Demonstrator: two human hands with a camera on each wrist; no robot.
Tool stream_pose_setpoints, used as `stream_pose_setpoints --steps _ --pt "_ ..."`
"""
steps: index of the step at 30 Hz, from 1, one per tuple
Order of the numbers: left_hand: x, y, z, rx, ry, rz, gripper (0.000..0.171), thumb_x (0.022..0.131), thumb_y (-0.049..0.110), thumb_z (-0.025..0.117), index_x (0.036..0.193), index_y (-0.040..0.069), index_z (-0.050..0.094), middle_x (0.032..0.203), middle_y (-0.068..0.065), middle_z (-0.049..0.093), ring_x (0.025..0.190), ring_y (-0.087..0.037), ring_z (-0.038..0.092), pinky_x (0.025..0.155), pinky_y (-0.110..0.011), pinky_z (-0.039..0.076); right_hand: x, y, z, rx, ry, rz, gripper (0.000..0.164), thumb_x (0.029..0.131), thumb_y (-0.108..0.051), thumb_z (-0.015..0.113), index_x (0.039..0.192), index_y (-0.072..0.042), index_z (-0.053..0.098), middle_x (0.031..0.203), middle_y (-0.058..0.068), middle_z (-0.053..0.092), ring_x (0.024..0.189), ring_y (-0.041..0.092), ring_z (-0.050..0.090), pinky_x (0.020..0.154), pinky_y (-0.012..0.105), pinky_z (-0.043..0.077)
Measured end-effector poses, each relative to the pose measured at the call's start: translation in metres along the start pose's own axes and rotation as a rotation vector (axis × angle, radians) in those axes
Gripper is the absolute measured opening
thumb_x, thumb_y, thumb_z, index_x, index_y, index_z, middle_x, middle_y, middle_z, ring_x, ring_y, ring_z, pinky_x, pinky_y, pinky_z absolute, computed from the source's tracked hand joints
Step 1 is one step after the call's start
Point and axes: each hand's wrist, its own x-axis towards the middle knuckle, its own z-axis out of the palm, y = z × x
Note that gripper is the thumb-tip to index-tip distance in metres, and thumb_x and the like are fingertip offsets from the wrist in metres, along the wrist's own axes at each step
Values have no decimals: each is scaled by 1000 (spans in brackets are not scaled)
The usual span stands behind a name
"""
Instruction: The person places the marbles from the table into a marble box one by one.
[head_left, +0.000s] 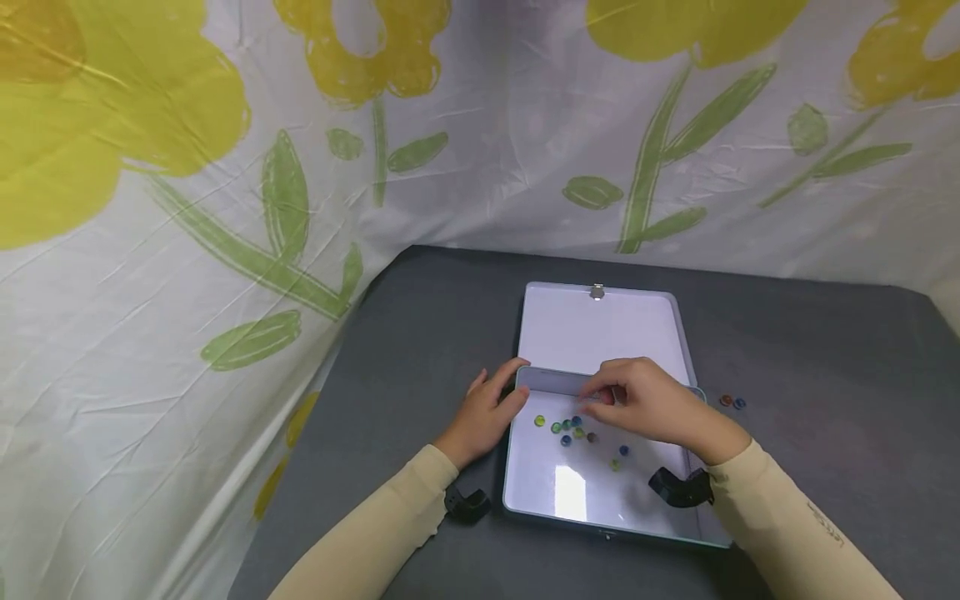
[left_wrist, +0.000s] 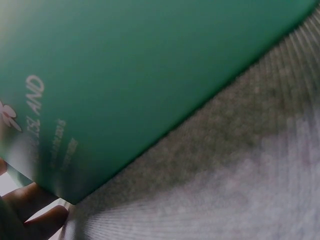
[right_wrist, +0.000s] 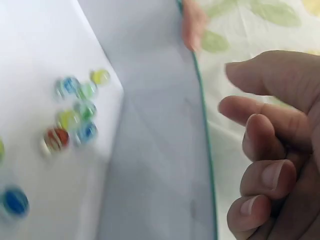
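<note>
A shallow box [head_left: 528, 487], white inside and green outside, stands with its lid [head_left: 600, 333] folded back. Several glass marbles [head_left: 566, 441] lie on its floor, mostly toward the far left; a red-and-white marble [right_wrist: 56, 139] shows in the right wrist view. At the far left corner my left hand [head_left: 483, 412] holds the box's wall, its thumb at the rim and other fingers outside. Over the box hovers my right hand [head_left: 648, 408], above the far wall. Its thumb and forefinger are apart with nothing between them, the remaining fingers loosely curled.
On the dark table [head_left: 420, 333], right of the box, lie a red marble [head_left: 725, 401] and a blue marble [head_left: 739, 403]. A metal clasp [head_left: 597, 292] sits on the lid's far edge. Flower-printed cloth [head_left: 495, 167] hangs behind and to the left of the table.
</note>
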Motion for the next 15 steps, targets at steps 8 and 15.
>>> stream_pose_setpoints --steps 8,15 --pt "0 2 2 -5 -3 -8 49 109 37 45 155 20 46 148 -4 63 151 -20 44 131 -54 3 -25 12 -34 -34 146 44 10 91 -5 80 97 -14 81 77 -13 57 66 4 49 55 22 43" --pt "0 0 2 -2 7 -3 48 109 37 45 155 22 47 146 -3 64 150 -19 44 131 -54 4 -47 33 -55 -85 230 150 12 92 0 77 97 -11 81 79 -6 62 65 6 50 53 22 43"
